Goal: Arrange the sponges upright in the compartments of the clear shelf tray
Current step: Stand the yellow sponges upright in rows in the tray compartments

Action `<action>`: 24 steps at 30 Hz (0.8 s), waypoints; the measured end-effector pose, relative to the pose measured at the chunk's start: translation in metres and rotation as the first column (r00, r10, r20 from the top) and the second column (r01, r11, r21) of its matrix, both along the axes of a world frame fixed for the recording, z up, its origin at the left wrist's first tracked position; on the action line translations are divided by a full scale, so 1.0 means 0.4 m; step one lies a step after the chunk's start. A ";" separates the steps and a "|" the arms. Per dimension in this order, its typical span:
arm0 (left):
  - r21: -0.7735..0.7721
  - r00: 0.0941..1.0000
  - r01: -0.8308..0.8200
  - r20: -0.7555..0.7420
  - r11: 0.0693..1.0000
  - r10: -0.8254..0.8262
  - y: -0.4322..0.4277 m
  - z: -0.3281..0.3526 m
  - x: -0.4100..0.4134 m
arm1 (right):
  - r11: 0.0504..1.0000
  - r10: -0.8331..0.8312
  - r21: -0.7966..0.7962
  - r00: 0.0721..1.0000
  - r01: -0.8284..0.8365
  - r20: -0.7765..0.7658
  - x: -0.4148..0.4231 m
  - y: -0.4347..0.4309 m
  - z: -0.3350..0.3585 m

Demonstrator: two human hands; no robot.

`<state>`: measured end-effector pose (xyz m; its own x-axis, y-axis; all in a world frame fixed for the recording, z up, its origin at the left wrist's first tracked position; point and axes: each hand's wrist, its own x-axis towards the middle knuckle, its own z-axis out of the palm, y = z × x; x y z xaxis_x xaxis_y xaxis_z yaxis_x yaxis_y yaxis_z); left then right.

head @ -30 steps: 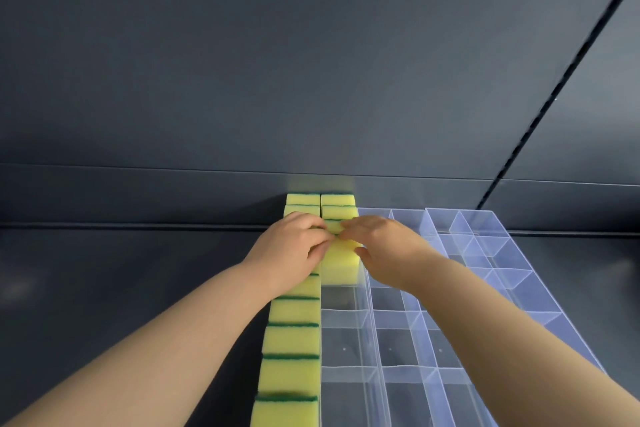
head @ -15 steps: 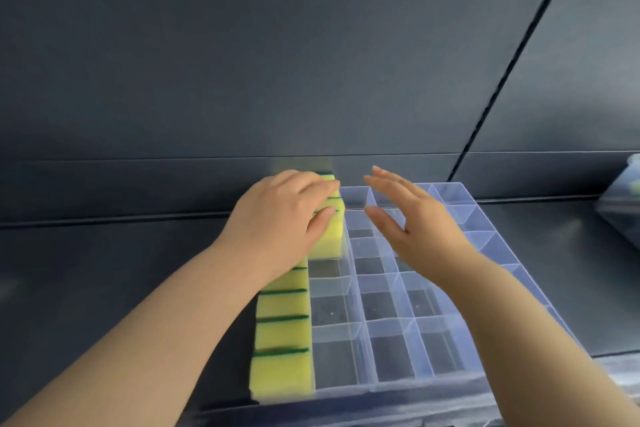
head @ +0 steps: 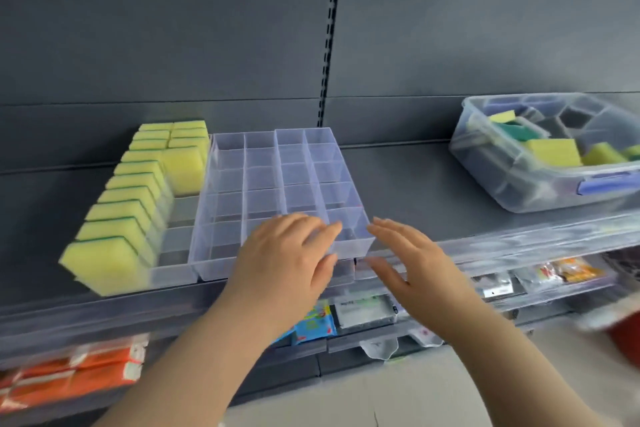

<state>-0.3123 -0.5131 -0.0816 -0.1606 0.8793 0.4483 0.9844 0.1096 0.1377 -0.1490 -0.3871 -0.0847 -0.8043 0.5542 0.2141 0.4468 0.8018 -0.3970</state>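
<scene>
A clear shelf tray [head: 349, 246] with many compartments sits on the dark shelf. Its leftmost column holds a row of upright yellow sponges with green backs [head: 119, 215]; the second column holds a few upright sponges [head: 185, 163] at the back. The other compartments hold nothing. My left hand [head: 287, 263] hovers in front of the tray's near edge, fingers relaxed and holding nothing. My right hand [head: 412, 263] is beside it, at the tray's front right corner, fingers straight and spread, also holding nothing.
A clear plastic bin [head: 540, 191] with loose sponges [head: 554, 151] stands on the shelf at the right. A clear strip [head: 519, 243] runs along the shelf's front edge. Below, a lower shelf holds orange packets [head: 72, 378] and other packaged goods [head: 367, 310].
Both hands have let go of the sponge in the second column and pulled back toward the tray's front. The view has swung right and back, bringing the bin of sponges into sight.
</scene>
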 end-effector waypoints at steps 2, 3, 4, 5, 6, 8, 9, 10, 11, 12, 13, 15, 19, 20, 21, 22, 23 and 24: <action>-0.018 0.999 -0.004 0.036 1.000 0.004 0.005 -0.025 0.067 | 0.999 -0.036 -0.035 0.999 0.036 0.003 0.071 -0.001 -0.016; -0.025 0.998 -0.003 0.055 1.000 0.004 0.010 -0.035 0.094 | 0.997 -0.051 -0.050 0.999 0.052 0.009 0.100 0.000 -0.025; -0.033 0.998 0.001 0.069 0.999 0.001 0.017 -0.040 0.118 | 0.996 -0.060 -0.058 0.998 0.060 0.016 0.124 0.002 -0.030; -0.042 0.997 0.007 0.076 0.999 -0.004 0.027 -0.043 0.135 | 0.996 -0.062 -0.062 0.998 0.063 0.018 0.143 0.007 -0.033; -0.047 0.997 0.012 0.078 0.999 -0.008 0.041 -0.043 0.146 | 0.996 -0.062 -0.068 0.998 0.063 0.022 0.158 0.016 -0.035; -0.054 0.996 0.018 0.087 0.998 -0.014 0.079 -0.035 0.161 | 0.993 -0.073 -0.087 0.997 0.074 0.022 0.181 0.044 -0.032; -0.047 0.995 0.020 0.095 0.999 -0.016 0.103 -0.030 0.165 | 0.992 -0.084 -0.097 0.996 0.085 0.013 0.190 0.063 -0.031; -0.032 0.995 0.022 0.100 0.999 -0.018 0.130 -0.024 0.169 | 0.990 -0.099 -0.105 0.995 0.098 -0.001 0.196 0.086 -0.029; -0.014 0.994 0.026 0.102 1.000 -0.025 0.161 -0.018 0.172 | 0.988 -0.113 -0.111 0.993 0.110 -0.019 0.202 0.110 -0.026; 0.008 0.994 0.034 0.100 0.999 -0.035 0.195 -0.012 0.176 | 0.987 -0.126 -0.108 0.991 0.121 -0.042 0.207 0.136 -0.021; 0.032 0.994 0.044 0.100 0.999 -0.047 0.232 -0.007 0.181 | 0.986 -0.141 -0.097 0.988 0.134 -0.069 0.212 0.164 -0.017; 0.086 0.990 0.070 0.115 0.994 -0.080 0.315 0.002 0.189 | 0.983 -0.179 -0.064 0.976 0.172 -0.126 0.223 0.227 -0.007; 0.155 0.980 0.137 0.126 0.978 -0.157 0.493 0.021 0.208 | 0.966 -0.260 -0.035 0.946 0.258 -0.195 0.254 0.357 0.030; 0.164 0.975 0.161 0.124 0.973 -0.182 0.537 0.026 0.213 | 0.958 -0.287 -0.039 0.934 0.285 -0.211 0.264 0.388 0.041; 0.172 0.971 0.183 0.124 0.968 -0.205 0.580 0.032 0.218 | 0.949 -0.314 -0.043 0.921 0.313 -0.231 0.275 0.417 0.052; 0.183 0.966 0.202 0.124 0.962 -0.226 0.622 0.039 0.226 | 0.940 -0.339 -0.039 0.906 0.340 -0.254 0.289 0.446 0.060; 0.192 0.961 0.223 0.120 0.956 -0.249 0.663 0.045 0.234 | 0.931 -0.358 -0.029 0.892 0.365 -0.277 0.304 0.473 0.068; 0.198 0.954 0.251 0.115 0.948 -0.277 0.702 0.054 0.243 | 0.921 -0.377 -0.018 0.878 0.390 -0.293 0.319 0.497 0.074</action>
<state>-0.2149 -0.2323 -0.0602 -0.0059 0.8058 0.5922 0.9442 -0.1905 0.2686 -0.0213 -0.1883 -0.0552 -0.4315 0.7928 0.4304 0.5952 0.6087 -0.5247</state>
